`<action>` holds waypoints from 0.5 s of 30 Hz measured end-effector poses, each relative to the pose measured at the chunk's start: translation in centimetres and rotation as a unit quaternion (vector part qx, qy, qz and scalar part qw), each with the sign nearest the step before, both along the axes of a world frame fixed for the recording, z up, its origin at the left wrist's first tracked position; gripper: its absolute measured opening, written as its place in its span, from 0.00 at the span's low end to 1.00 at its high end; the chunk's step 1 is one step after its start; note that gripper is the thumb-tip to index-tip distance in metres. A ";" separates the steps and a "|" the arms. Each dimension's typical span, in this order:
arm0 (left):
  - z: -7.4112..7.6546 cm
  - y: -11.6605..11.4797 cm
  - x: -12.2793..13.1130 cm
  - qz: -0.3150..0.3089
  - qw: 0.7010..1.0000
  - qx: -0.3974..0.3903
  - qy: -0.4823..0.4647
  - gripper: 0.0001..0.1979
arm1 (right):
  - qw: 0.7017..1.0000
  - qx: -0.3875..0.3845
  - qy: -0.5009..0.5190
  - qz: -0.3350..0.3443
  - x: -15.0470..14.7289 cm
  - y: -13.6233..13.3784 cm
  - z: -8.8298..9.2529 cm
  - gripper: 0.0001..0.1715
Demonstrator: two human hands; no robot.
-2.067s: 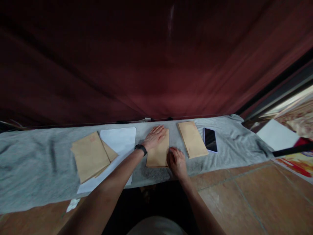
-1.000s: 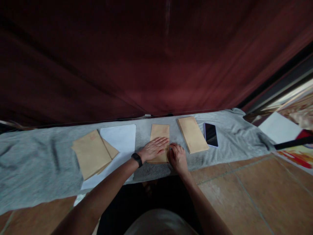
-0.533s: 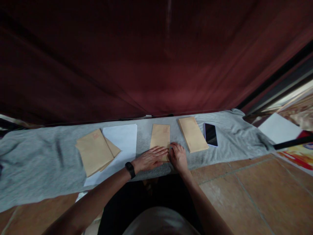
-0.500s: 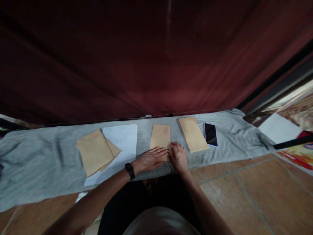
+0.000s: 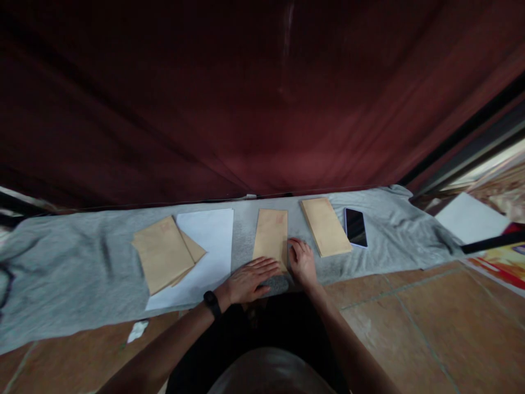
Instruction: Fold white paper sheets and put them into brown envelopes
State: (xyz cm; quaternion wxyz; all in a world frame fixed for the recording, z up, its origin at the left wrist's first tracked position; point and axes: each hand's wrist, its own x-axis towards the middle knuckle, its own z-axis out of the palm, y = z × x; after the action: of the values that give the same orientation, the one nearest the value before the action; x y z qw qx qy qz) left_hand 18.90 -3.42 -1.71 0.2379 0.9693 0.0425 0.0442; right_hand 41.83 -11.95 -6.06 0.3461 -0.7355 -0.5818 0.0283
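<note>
A brown paper envelope [image 5: 271, 232] with a faint reddish print near its top right corner lies flat on a grey cloth [image 5: 98, 262]. My left hand [image 5: 251, 278] rests across the envelope's near end, palm down, fingers stretched out; a dark band is on that wrist. At the envelope's right edge is my right hand [image 5: 302, 260], its fingers curled in. Whether those fingers pinch anything I cannot make out. To the right sits a neat stack of brown envelopes [image 5: 327, 227]. Several more envelopes [image 5: 163, 254] lie loosely overlapped on the left, on white paper sheets [image 5: 211, 241].
A phone [image 5: 356, 227] lies right of the stack. Behind the cloth rises a dark red surface [image 5: 262, 137]. Tiled floor [image 5: 394, 328] runs along the near side, with a crumpled white scrap [image 5: 138, 330] on it. A white sheet [image 5: 472, 218] is at far right.
My left hand has slid toward me and slightly left along the envelope, baring more of it. My right hand stays by its right edge. The view has shifted slightly.
</note>
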 end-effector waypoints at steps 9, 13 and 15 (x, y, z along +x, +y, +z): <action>0.1 -0.2 0.1 0.016 1.000 0.016 -0.010 0.25 | 0.994 -0.042 -0.068 0.079 1.3 6.9 1.1 0.28; -0.1 -0.5 0.1 0.028 0.999 0.029 -0.019 0.25 | 0.989 -0.075 -0.104 0.075 1.7 8.2 0.9 0.29; -0.4 -0.6 0.0 0.032 0.999 0.033 -0.020 0.25 | 0.986 -0.083 -0.119 0.078 1.7 8.0 0.5 0.30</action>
State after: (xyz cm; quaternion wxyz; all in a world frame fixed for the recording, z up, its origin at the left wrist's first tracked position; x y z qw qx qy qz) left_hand 18.95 -4.06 -2.06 0.2055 0.9736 0.0674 0.0729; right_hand 43.57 -3.97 -5.51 0.2090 -0.7120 -0.6702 0.0150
